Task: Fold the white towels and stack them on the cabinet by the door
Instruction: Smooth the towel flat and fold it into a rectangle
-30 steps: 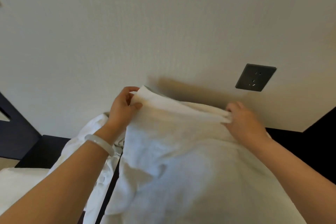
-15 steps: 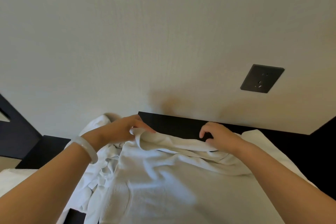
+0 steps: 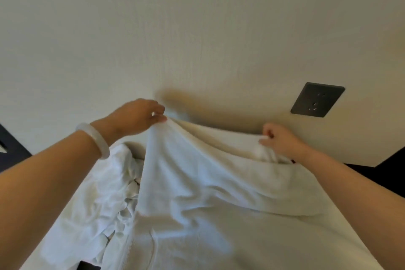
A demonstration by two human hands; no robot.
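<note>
Broadly, one cream, faintly textured wall (image 3: 197, 28) fills the upper half of our view. Below it we count one large white terry towel (image 3: 208, 182), lifted by its far edge in front of that wall. The edge sags in a shallow curve between the two hands, and the rest of the cloth drapes down towards us in soft folds, covering most of the surface beneath.

Next in size, just to the left of it and touching it, lies one crumpled heap of white cloth (image 3: 98, 193). We cannot tell whether it is a single towel or several.

Then come two bare forearms, one on each side. The left hand (image 3: 135, 118) pinches the towel's upper left corner between thumb and fingertips, the other fingers curled over. The right hand (image 3: 282, 140) grips a bunched part of the same edge further right, fingers curled round the cloth, close to the wall.

One near-black furniture top (image 3: 390, 169) shows past the towel at the right, where it meets the wall. A similar dark piece sits at the left edge.

Smaller again, we see one dark grey square socket plate (image 3: 317, 99) on the wall, above the right hand. Lastly, one pale, milky bangle (image 3: 94, 140) circles the left wrist.
</note>
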